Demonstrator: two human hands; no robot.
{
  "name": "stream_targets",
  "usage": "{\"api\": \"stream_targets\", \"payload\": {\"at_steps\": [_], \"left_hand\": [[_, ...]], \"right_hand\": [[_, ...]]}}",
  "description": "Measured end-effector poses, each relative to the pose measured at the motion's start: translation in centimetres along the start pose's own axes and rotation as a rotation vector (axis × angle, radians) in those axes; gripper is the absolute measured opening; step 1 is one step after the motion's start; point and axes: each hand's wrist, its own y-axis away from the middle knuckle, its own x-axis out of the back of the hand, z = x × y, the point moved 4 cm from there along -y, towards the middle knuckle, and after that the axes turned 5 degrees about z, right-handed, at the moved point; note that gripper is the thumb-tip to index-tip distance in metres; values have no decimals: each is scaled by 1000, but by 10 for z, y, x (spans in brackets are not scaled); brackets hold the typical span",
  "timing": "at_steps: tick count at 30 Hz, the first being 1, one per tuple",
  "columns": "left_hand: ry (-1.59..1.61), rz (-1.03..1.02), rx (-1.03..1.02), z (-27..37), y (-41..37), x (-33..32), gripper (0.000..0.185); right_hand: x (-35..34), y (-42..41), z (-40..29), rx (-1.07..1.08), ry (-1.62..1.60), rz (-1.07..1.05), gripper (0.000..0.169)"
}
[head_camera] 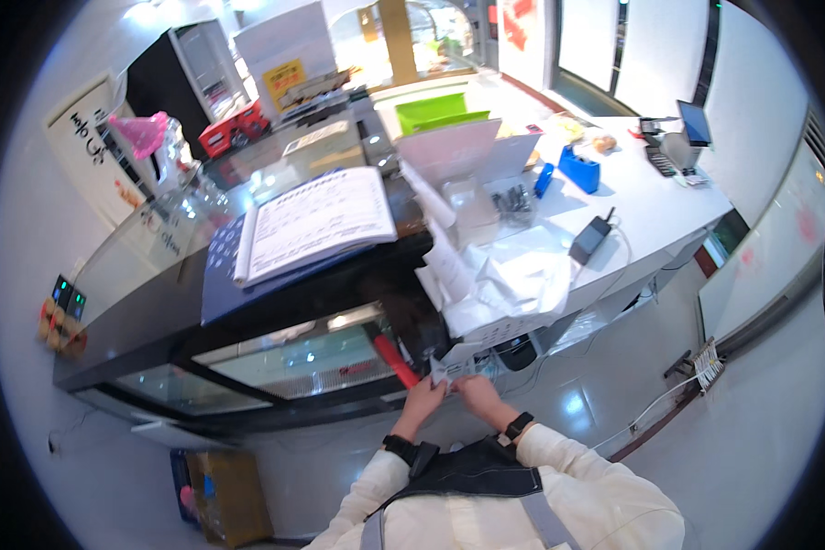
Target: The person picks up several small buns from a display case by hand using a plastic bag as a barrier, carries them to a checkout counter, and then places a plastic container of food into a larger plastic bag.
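Note:
My left hand [424, 404] and my right hand [480, 399] are close together in front of my dark apron [474, 467]. Both grip a small piece of white paper [440, 371] at its lower edge. Just beyond my left hand is a red strip-like object [394, 362]. A heap of crumpled white paper [522, 275] rests at the counter's near corner, above my right hand. Beside the heap, a curling paper strip [448, 265] leans along the edge of the dark display case.
An open spiral notebook [320, 220] lies on a blue folder on the glass display case [295, 350]. The white counter [667, 199] carries a black adapter [590, 239] with a cable, a blue holder [579, 170] and a clear plastic box [469, 203]. A cardboard box [230, 498] stands on the floor.

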Motion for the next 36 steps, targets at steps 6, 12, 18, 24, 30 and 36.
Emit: {"api": "stream_targets", "payload": {"at_steps": [6,12,18,24,30,36], "left_hand": [[445,-131,196,-41,-12,-22,32],[-92,85,-77,-12,-3,0,33],[147,165,2,-40,-21,-15,27],[543,98,14,-58,-24,-19,30],[921,-177,81,-10,22,-6,20],[612,-53,147,-38,26,0,19]], "right_hand": [[-12,-11,-5,169,100,4,9],[-3,5,-8,-27,-138,-178,26],[3,22,4,253,101,-91,34],[17,10,-13,309,190,7,25],[26,12,-13,344,207,11,26],[47,20,-15,51,-235,-183,47]]}}
